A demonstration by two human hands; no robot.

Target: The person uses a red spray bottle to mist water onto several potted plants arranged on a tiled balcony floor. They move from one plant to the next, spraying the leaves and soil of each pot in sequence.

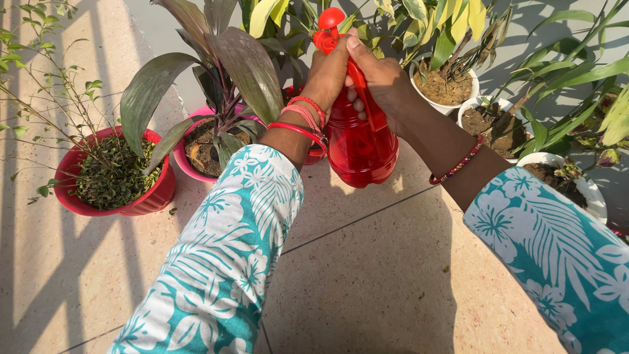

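A red translucent spray bottle (359, 149) hangs in the air above the tiled floor, in the middle of the head view. My left hand (327, 69) wraps around its red pump top from the left. Closed on the neck and handle from the right is my right hand (383, 78). Red bangles ring my left wrist, and a beaded bracelet sits on my right forearm. Both sleeves are teal with white leaf prints. The bottle's nozzle is hidden behind my fingers.
Potted plants line the wall: a red pot (141, 200) with a thin-stemmed shrub at left, a pink pot (185, 164) with broad dark leaves beside it, and white pots (593, 193) with soil at right. Beige floor tiles (367, 275) lie below.
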